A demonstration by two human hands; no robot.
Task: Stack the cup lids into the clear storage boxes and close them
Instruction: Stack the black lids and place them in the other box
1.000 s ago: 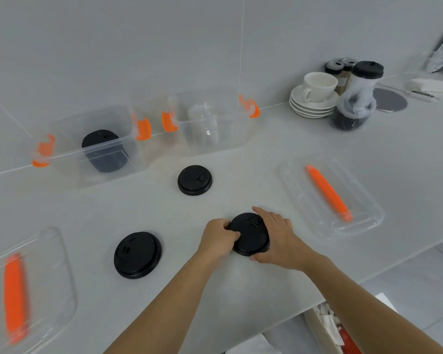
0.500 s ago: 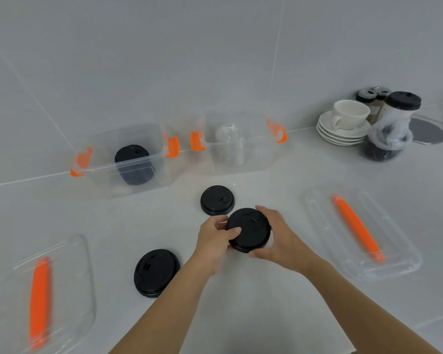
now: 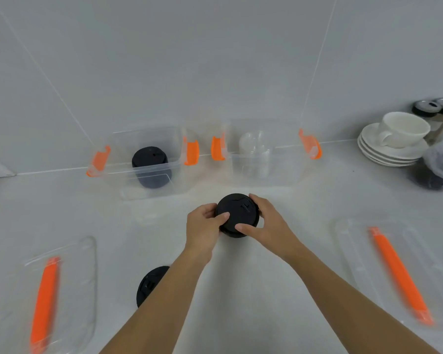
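Both my hands hold a black cup lid (image 3: 238, 213) low over the counter's middle, my left hand (image 3: 202, 226) on its left edge and my right hand (image 3: 264, 223) on its right. Whether another lid lies under it I cannot tell. A second black lid (image 3: 149, 284) lies nearer me, partly hidden by my left forearm. Against the wall stand two open clear boxes with orange latches. The left box (image 3: 138, 187) holds a stack of black lids (image 3: 151, 166). The right box (image 3: 287, 175) holds clear lids (image 3: 253, 149).
Two clear box covers with orange handles lie flat, one at the front left (image 3: 87, 277) and one at the front right (image 3: 348, 244). A white cup on stacked saucers (image 3: 394, 149) and dark-capped jars (image 3: 427, 108) crowd the back right corner.
My hands carried the black lid away from me toward the boxes, over the spot where the middle lid lay. That lid is no longer visible. The camera tilted up.
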